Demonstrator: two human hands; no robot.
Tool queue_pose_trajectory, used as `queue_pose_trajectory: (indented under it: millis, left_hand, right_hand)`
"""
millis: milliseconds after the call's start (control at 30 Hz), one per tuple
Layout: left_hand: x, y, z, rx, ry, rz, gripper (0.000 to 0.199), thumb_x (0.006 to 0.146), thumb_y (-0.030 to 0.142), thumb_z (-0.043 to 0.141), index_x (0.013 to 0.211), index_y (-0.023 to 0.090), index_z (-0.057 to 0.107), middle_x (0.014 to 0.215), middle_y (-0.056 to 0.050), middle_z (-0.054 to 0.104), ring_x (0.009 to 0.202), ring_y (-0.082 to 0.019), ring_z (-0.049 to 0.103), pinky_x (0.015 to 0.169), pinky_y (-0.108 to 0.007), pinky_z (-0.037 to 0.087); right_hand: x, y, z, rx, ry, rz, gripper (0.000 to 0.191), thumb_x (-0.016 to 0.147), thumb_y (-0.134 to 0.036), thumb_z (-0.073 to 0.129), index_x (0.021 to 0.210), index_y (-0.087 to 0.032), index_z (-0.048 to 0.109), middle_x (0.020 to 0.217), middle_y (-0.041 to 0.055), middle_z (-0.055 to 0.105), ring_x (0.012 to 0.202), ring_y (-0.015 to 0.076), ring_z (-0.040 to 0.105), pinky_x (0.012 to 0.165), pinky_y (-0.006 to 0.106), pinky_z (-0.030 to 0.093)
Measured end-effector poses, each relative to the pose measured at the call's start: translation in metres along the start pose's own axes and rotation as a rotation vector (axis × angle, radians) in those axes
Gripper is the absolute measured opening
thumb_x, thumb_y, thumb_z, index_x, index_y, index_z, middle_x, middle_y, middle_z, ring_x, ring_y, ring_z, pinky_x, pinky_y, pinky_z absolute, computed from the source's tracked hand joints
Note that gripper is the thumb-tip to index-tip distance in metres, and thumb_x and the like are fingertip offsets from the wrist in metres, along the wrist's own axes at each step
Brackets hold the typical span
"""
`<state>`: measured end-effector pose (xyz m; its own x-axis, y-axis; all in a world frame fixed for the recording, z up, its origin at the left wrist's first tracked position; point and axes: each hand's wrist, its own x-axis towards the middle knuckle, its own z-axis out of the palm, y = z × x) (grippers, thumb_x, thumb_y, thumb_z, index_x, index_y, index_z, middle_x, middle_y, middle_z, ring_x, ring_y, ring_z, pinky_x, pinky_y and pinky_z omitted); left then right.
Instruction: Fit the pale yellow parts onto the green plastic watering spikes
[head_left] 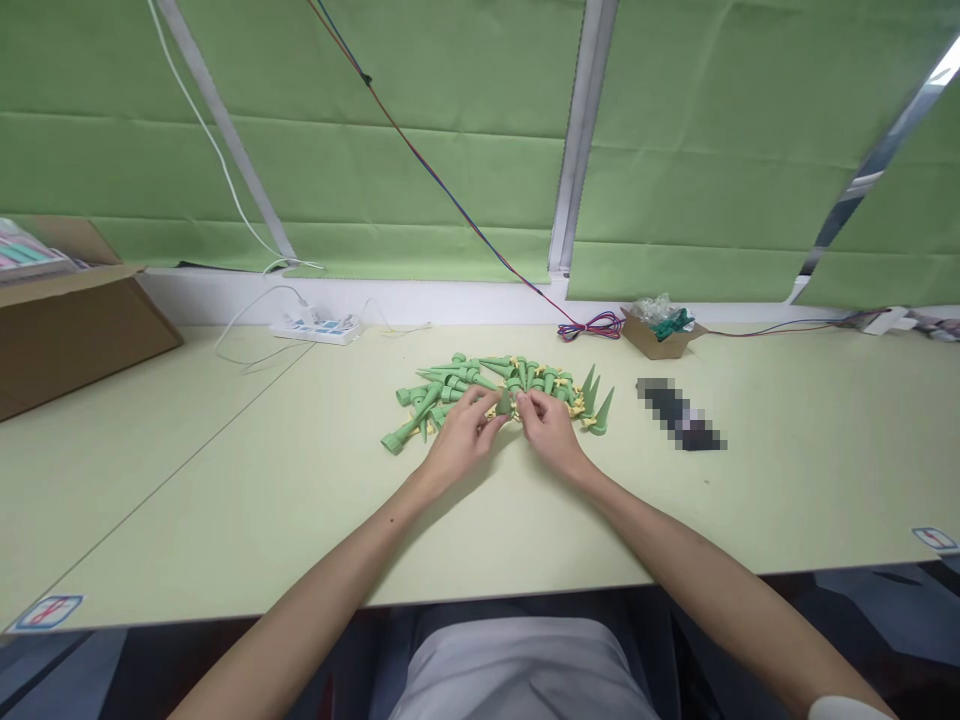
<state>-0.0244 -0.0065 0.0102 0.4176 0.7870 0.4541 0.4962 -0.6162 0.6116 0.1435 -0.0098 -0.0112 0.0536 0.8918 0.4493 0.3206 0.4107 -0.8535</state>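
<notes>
A heap of green plastic plant-watering spikes [427, 398], several with small yellow valves [577, 405], lies on the table just beyond my hands. My left hand [466, 435] is closed, thumb and fingers gripping one green watering spike [504, 403] with its tip upward. Close beside it, my right hand [553, 430] is closed in a pinch near that spike. Whatever lies between its fingertips is too small and covered to make out. To the right of my right hand, a few spikes with pointed tips [602, 410] stick out from the heap.
On the pale table [300, 500] a large cardboard box [75, 330] stands at the left. A white power strip [319, 328] lies at the back, with bundled red-blue wire [592, 328] farther right. A small carton [660, 345] and a blurred dark object [679, 415] are on the right.
</notes>
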Motion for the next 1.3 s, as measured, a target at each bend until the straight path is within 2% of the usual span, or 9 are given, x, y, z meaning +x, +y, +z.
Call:
queue_pose_trajectory:
  millis: [167, 267, 333, 433, 500, 600, 800, 1067, 1300]
  left_hand:
    - [0.000, 0.005, 0.003, 0.019, 0.156, -0.062, 0.029, 0.092, 0.037, 0.058, 0.116, 0.021, 0.059, 0.112, -0.008, 0.060, 0.064, -0.012, 0.056, 0.065, -0.028, 0.047]
    - [0.002, 0.009, 0.001, -0.066, 0.203, -0.159, 0.030, 0.087, 0.045, 0.064, 0.103, 0.020, 0.058, 0.096, -0.004, 0.064, 0.058, -0.012, 0.056, 0.058, -0.027, 0.045]
    - [0.003, 0.011, 0.000, -0.180, 0.190, -0.231, 0.034, 0.087, 0.053, 0.063, 0.090, 0.020, 0.057, 0.079, -0.001, 0.063, 0.051, -0.011, 0.054, 0.052, -0.027, 0.042]
    - [0.006, 0.012, 0.000, -0.406, 0.083, -0.354, 0.051, 0.090, 0.066, 0.050, 0.072, 0.019, 0.058, 0.059, -0.001, 0.058, 0.043, -0.013, 0.052, 0.043, -0.027, 0.037]
    - [0.007, 0.011, 0.000, -0.507, 0.019, -0.445, 0.061, 0.089, 0.071, 0.047, 0.062, 0.018, 0.059, 0.052, -0.003, 0.056, 0.039, -0.013, 0.051, 0.039, -0.027, 0.034]
    - [0.008, 0.011, -0.001, -0.566, 0.001, -0.525, 0.064, 0.086, 0.073, 0.051, 0.056, 0.017, 0.060, 0.049, -0.006, 0.056, 0.038, -0.013, 0.051, 0.037, -0.027, 0.032]
    - [0.005, 0.010, -0.003, -0.573, -0.025, -0.445, 0.058, 0.087, 0.068, 0.056, 0.060, 0.017, 0.060, 0.056, -0.005, 0.060, 0.043, -0.012, 0.053, 0.041, -0.026, 0.034]
    - [0.002, 0.010, -0.001, -0.509, -0.050, -0.339, 0.043, 0.088, 0.058, 0.061, 0.069, 0.020, 0.054, 0.053, 0.002, 0.054, 0.044, -0.011, 0.050, 0.046, -0.026, 0.038]
    - [0.002, 0.013, -0.003, -0.484, -0.018, -0.286, 0.037, 0.081, 0.051, 0.071, 0.080, 0.021, 0.050, 0.074, 0.002, 0.058, 0.050, -0.010, 0.052, 0.046, -0.024, 0.038]
  right_hand:
    - [-0.002, -0.001, 0.003, 0.050, 0.026, -0.005, 0.044, 0.097, -0.055, 0.046, 0.066, -0.023, 0.040, 0.058, -0.0034, 0.037, 0.054, 0.0133, 0.035, 0.052, 0.028, 0.029]
    - [-0.003, -0.003, 0.002, 0.072, 0.051, -0.001, 0.043, 0.098, -0.054, 0.045, 0.068, -0.023, 0.041, 0.059, -0.0034, 0.038, 0.054, 0.0135, 0.037, 0.053, 0.028, 0.030]
    - [-0.003, -0.004, 0.001, 0.077, 0.071, -0.002, 0.043, 0.098, -0.055, 0.045, 0.069, -0.023, 0.041, 0.059, -0.0033, 0.039, 0.055, 0.0135, 0.038, 0.054, 0.028, 0.031]
    - [-0.003, -0.006, 0.000, 0.057, 0.063, -0.027, 0.043, 0.097, -0.055, 0.046, 0.069, -0.022, 0.043, 0.060, -0.0029, 0.040, 0.055, 0.0135, 0.038, 0.054, 0.028, 0.031]
    - [-0.004, -0.007, 0.000, 0.037, 0.022, -0.047, 0.042, 0.096, -0.055, 0.047, 0.071, -0.022, 0.046, 0.061, -0.0026, 0.041, 0.056, 0.0136, 0.037, 0.054, 0.028, 0.030]
    - [-0.006, -0.009, 0.001, 0.035, -0.037, -0.051, 0.040, 0.097, -0.054, 0.047, 0.072, -0.022, 0.047, 0.063, -0.0025, 0.041, 0.056, 0.0135, 0.037, 0.055, 0.028, 0.031]
    - [-0.006, -0.008, 0.001, 0.064, -0.054, -0.045, 0.038, 0.098, -0.052, 0.046, 0.074, -0.022, 0.046, 0.062, -0.0035, 0.039, 0.055, 0.0129, 0.037, 0.053, 0.027, 0.029]
    - [-0.003, -0.006, -0.001, 0.040, -0.021, -0.040, 0.039, 0.099, -0.050, 0.044, 0.072, -0.022, 0.043, 0.062, -0.0037, 0.037, 0.057, 0.0134, 0.038, 0.055, 0.028, 0.030]
    - [-0.003, -0.005, 0.000, 0.044, -0.020, -0.018, 0.043, 0.099, -0.053, 0.042, 0.068, -0.023, 0.038, 0.059, -0.0040, 0.036, 0.056, 0.0138, 0.035, 0.054, 0.028, 0.028]
